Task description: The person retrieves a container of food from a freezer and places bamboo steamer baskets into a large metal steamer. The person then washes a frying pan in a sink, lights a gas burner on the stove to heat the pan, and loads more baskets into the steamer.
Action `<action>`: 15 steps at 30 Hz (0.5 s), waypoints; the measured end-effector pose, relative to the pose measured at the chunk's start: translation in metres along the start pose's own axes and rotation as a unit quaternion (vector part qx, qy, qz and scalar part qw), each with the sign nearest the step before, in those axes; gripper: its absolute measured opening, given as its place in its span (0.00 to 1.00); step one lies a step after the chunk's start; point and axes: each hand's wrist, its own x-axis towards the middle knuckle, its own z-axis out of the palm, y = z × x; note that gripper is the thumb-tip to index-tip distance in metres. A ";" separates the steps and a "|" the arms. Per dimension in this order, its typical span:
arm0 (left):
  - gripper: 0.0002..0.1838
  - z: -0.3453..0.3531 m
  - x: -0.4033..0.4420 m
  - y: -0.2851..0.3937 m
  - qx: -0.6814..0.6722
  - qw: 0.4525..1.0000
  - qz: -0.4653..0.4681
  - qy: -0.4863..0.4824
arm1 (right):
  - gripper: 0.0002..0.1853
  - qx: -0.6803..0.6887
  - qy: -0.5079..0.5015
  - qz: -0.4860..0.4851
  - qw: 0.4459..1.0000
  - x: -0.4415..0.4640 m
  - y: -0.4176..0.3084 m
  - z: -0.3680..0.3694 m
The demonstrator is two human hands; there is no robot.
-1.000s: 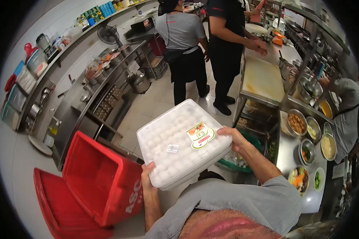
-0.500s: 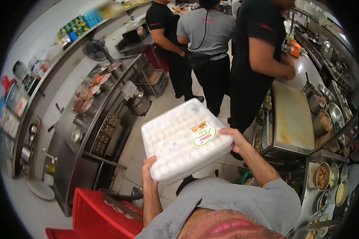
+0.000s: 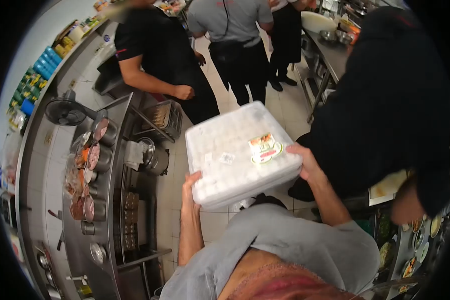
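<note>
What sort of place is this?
Likely a commercial kitchen: filled metal pots crowd a long steel counter, bowls of food stand on the right, and several other people are about.

No wording is reading legibly. A multicoloured label (image 3: 265,148) is adhering to the top of the translucent white container (image 3: 230,135), its lettering blurring out. A white sticker (image 3: 227,158) is carrying print too indistinct to decipher. Red marking on a co-worker's grey shirt (image 3: 207,22) is likewise proving unreadable.
</note>
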 end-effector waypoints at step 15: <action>0.24 0.071 0.302 0.061 -0.043 0.996 -0.041 -0.071 | 0.20 0.013 0.082 -0.050 0.995 0.238 -0.109 -0.028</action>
